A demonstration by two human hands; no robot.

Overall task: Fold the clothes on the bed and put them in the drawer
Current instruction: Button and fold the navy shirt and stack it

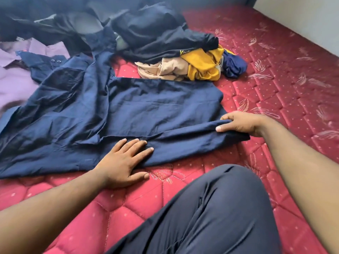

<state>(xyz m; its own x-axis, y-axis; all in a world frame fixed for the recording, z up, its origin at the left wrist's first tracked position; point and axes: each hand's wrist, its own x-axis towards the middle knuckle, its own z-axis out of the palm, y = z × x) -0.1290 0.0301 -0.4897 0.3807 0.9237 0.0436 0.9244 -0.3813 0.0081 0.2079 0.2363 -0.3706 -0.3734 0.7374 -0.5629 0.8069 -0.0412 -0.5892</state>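
A navy shirt [146, 110] lies spread on the red quilted bed [275, 79], filling the middle and the 9 o'clock side of the view. Its near edge is folded into a long band running toward 3 o'clock.

The left hand [124, 162] lies flat, fingers straight and slightly spread, pressing the near edge of the shirt at about 6 o'clock from the shirt's middle. Its thumb rests on the bed just beside the cloth. It grips nothing.

The right hand [242, 123] is at the shirt's 3 o'clock end. Its fingers curl over the folded band and the thumb sits under it, so it pinches the cloth there.

At 12 o'clock from the shirt sits a heap of clothes [165, 39]: dark pieces on top, a tan piece [161, 69] and a yellow piece [203, 65] below. A lilac shirt [14, 76] lies at 10 o'clock, partly under the navy one. The person's knee [220, 208], in dark trousers, is at 5 o'clock.
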